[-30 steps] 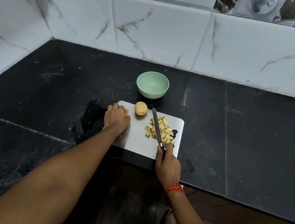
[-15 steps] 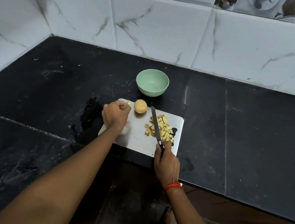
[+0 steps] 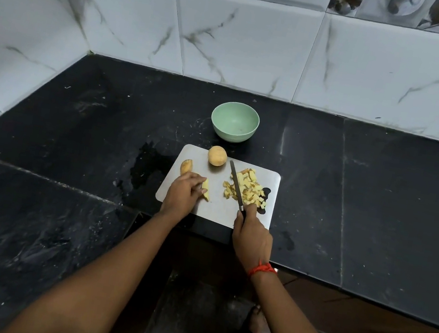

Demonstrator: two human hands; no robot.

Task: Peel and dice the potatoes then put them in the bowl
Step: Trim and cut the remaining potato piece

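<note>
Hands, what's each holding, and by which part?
Right hand grips the knife by its handle; left hand pinches a potato strip along its left side.

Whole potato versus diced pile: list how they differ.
The whole potato is one round tan piece; the diced pile is many small pale-yellow cubes. The whole potato sits untouched at the far edge of the cutting board; the diced pile lies right, with the knife across it. Both rest on the board.

A home kitchen is indicated by the black stone counter (image 3: 384, 179), marble-patterned wall tiles (image 3: 248, 40) and steel cutting board (image 3: 214, 206).
</note>
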